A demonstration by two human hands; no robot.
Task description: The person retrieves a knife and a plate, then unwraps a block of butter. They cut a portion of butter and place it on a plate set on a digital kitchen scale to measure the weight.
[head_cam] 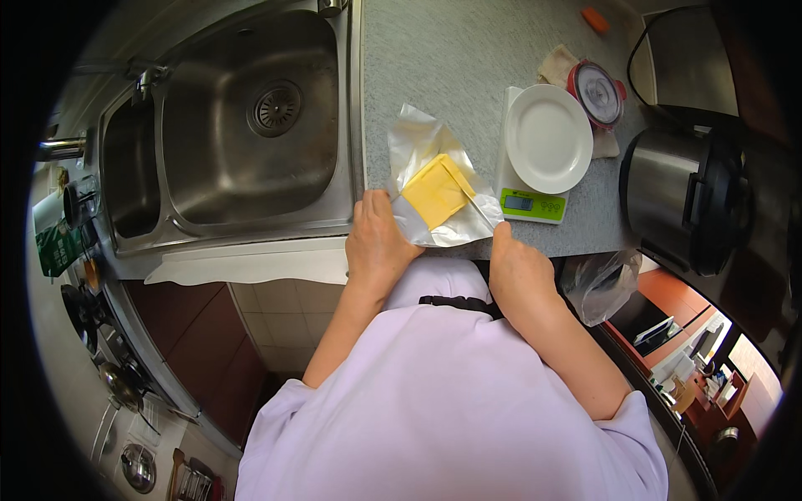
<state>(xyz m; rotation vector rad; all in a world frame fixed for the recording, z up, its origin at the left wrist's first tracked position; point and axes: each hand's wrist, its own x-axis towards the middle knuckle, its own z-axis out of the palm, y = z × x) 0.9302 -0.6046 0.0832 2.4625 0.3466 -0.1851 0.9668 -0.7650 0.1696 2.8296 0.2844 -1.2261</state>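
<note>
A block of yellow butter (433, 195) lies on its opened silver foil wrapper (418, 134) on the grey countertop. Along its right side a narrow strip stands partly apart from the rest. My left hand (379, 235) grips the wrapper's lower left edge, beside the butter. In my right hand (520, 263) is a thin knife (482, 211), its narrow blade reaching to the butter's right corner; my fist hides the handle. Right of the foil, a white plate (549, 139) rests on a kitchen scale (534, 205) with a green front panel and lit display.
A stainless steel sink (250, 181) borders the counter on the left. Behind the plate are a red-rimmed lidded container (598, 94) and a folded cloth (557, 64). A rice cooker (667, 188) stands at the right. A clear plastic bag (604, 288) hangs below the counter edge.
</note>
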